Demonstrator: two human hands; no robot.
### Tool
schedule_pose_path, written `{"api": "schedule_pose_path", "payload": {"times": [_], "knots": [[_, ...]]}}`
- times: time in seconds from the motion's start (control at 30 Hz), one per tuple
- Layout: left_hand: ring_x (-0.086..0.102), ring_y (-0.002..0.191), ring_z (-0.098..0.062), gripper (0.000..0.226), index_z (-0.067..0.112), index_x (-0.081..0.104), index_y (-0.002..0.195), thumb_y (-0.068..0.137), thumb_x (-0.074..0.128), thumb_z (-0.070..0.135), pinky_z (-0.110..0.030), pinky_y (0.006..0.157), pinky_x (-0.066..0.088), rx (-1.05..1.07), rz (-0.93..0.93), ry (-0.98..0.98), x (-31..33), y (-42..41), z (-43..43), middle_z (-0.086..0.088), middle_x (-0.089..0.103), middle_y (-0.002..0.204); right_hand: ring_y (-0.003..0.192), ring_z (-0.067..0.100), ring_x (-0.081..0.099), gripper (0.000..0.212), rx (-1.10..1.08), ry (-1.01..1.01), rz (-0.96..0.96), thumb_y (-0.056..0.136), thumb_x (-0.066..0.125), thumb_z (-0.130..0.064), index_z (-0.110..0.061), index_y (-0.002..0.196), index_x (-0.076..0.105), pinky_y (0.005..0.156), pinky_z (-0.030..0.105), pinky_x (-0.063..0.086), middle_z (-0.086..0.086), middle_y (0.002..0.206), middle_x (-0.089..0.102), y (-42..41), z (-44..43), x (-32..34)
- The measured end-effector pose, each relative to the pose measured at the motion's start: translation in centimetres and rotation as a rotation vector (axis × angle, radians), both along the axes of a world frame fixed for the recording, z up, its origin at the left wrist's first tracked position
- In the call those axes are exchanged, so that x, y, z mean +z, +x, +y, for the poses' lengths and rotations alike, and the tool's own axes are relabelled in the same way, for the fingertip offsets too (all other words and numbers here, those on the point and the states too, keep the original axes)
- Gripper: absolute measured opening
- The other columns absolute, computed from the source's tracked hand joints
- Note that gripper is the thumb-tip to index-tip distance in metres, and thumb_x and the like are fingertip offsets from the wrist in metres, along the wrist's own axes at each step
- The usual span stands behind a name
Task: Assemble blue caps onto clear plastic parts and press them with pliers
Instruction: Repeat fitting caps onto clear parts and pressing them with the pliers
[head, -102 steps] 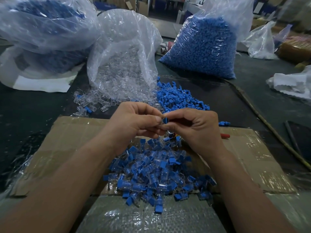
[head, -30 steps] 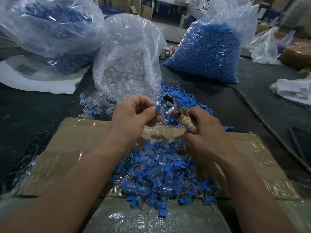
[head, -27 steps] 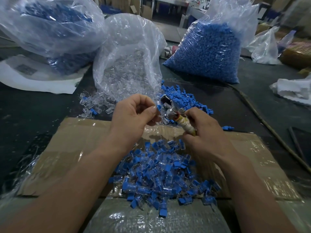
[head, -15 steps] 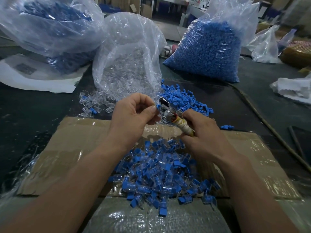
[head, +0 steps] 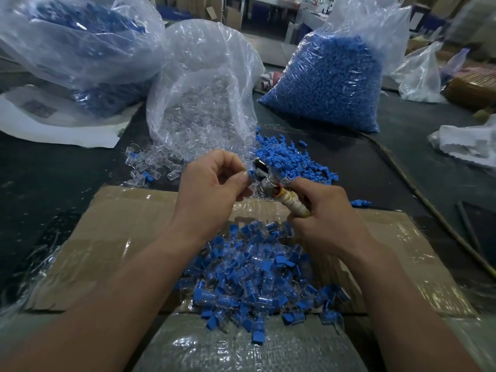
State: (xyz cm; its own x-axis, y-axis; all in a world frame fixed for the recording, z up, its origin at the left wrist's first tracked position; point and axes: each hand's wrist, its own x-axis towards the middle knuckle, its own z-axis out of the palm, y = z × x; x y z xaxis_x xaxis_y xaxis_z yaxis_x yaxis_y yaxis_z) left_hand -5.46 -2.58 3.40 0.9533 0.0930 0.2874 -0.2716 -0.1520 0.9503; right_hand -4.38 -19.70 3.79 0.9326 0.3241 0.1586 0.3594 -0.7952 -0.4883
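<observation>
A: Hands?
B: My left hand (head: 212,189) pinches a blue cap (head: 251,173) between thumb and forefinger; my right hand (head: 324,218) grips the pliers (head: 268,183), jaws just beside the cap.
A: Location?
B: Above the cardboard's (head: 128,224) far edge; pile of capped parts (head: 255,277) toward its near edge.

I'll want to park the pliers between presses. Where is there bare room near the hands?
Bare cardboard lies left of the finished pile, and again right of the right hand. The dark table is free left of the loose clear parts. Crowded: the strip beyond the cardboard, where loose blue caps and the clear-parts bag sit.
</observation>
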Motion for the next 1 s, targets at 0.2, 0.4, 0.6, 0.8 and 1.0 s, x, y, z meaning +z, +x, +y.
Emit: {"api": "schedule_pose_path", "payload": {"times": [0.2, 0.4, 0.6, 0.8, 1.0], "knots": [[0.060, 0.054, -0.001, 0.025, 0.016, 0.056, 0.071, 0.083, 0.058, -0.007, -0.016, 0.056, 0.053, 0.032, -0.019, 0.018, 0.0, 0.1, 0.0, 0.000, 0.060, 0.064, 0.062, 0.001, 0.045, 0.033, -0.014, -0.006, -0.034, 0.071, 0.066, -0.007, -0.032, 0.070, 0.045, 0.053, 0.022, 0.029, -0.014, 0.065, 0.049, 0.0, 0.1, -0.2], [0.062, 0.054, -0.003, 0.025, 0.017, 0.057, 0.071, 0.082, 0.060, -0.005, -0.017, 0.055, 0.052, 0.059, 0.022, -0.009, -0.3, 0.4, 0.3, 0.002, 0.062, 0.062, 0.071, 0.004, 0.047, 0.026, -0.009, -0.031, -0.037, 0.068, 0.071, -0.012, -0.025, 0.086, 0.055, 0.062, 0.024, 0.036, -0.015, 0.076, 0.051, 0.5, -0.4, -0.4], [0.058, 0.051, -0.005, 0.006, 0.014, 0.066, 0.068, 0.069, 0.068, 0.008, -0.014, 0.045, 0.044, -0.130, 0.162, -0.086, 0.4, 0.3, 1.6, 0.002, 0.066, 0.059, 0.077, 0.017, 0.054, 0.029, -0.164, -0.037, -0.024, 0.066, 0.075, -0.017, -0.019, 0.093, 0.063, 0.072, 0.035, 0.045, -0.002, 0.081, 0.058, 1.4, -2.7, 0.0], [0.053, 0.041, -0.007, 0.011, 0.015, 0.070, 0.067, 0.057, 0.070, 0.020, -0.013, 0.039, 0.039, -0.443, 0.362, 0.018, 0.9, 0.1, 2.0, -0.005, 0.070, 0.065, 0.075, 0.005, 0.051, 0.047, -0.259, -0.137, 0.131, 0.064, 0.080, -0.040, -0.024, 0.104, 0.062, 0.065, 0.030, 0.042, -0.013, 0.083, 0.057, 2.4, -4.8, -0.5], [0.054, 0.046, -0.006, 0.015, 0.012, 0.071, 0.071, 0.058, 0.073, 0.020, -0.015, 0.040, 0.041, -0.720, 0.383, 0.121, 0.8, 0.0, 2.1, -0.004, 0.069, 0.063, 0.086, 0.009, 0.045, 0.075, -0.244, -0.222, 0.233, 0.058, 0.080, -0.049, -0.021, 0.123, 0.055, 0.071, 0.028, 0.035, -0.005, 0.108, 0.056, 2.7, -4.8, -1.2]]}}
